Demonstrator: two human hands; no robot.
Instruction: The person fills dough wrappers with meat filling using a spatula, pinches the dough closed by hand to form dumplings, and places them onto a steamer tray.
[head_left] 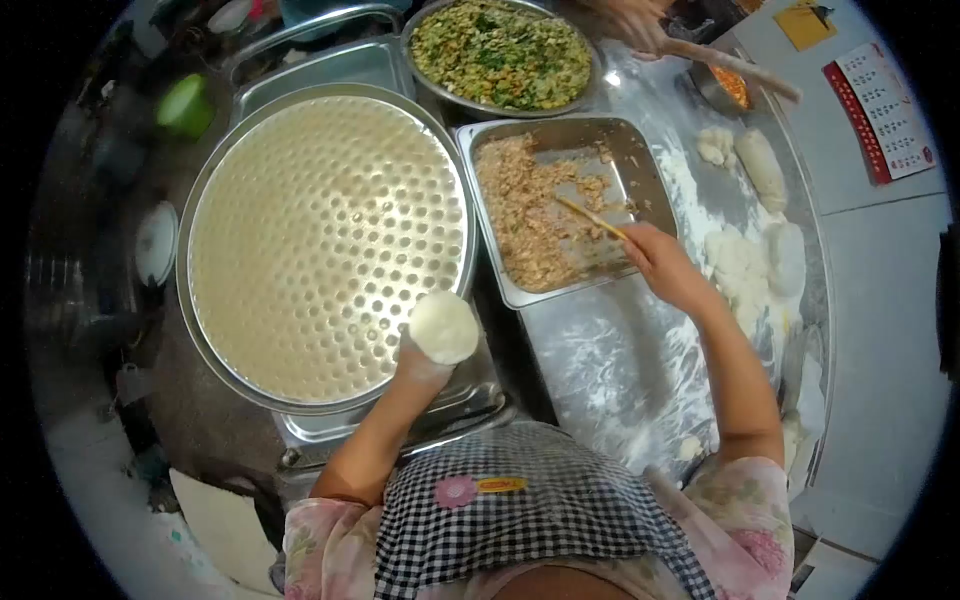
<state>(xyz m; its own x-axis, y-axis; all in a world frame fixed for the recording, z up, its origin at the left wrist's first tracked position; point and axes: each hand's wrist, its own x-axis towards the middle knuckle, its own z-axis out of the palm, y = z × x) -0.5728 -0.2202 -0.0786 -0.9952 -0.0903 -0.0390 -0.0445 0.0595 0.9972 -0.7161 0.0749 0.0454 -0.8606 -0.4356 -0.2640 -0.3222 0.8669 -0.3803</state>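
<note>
A flat, pale dough wrapper (pixel 444 328) rests on my left hand (pixel 424 368), over the near right rim of a big round steamer tray (pixel 300 230) dotted with holes. The wrapper hides most of that hand's fingers. My right hand (pixel 665 265) is closed around a thin wooden filling stick (pixel 590 216). The stick's tip reaches over the minced filling (pixel 525 205) in a rectangular metal pan (pixel 655 200). Filling covers the left side of the pan, while bare metal shows at the right.
A bowl of chopped green and yellow filling (pixel 500 50) stands behind the pan. At upper right, another person's hand (pixel 635 22) is at a rolling pin (pixel 740 68). Dough rolls (pixel 762 170) and flour lie along the right of the metal table (pixel 600 350).
</note>
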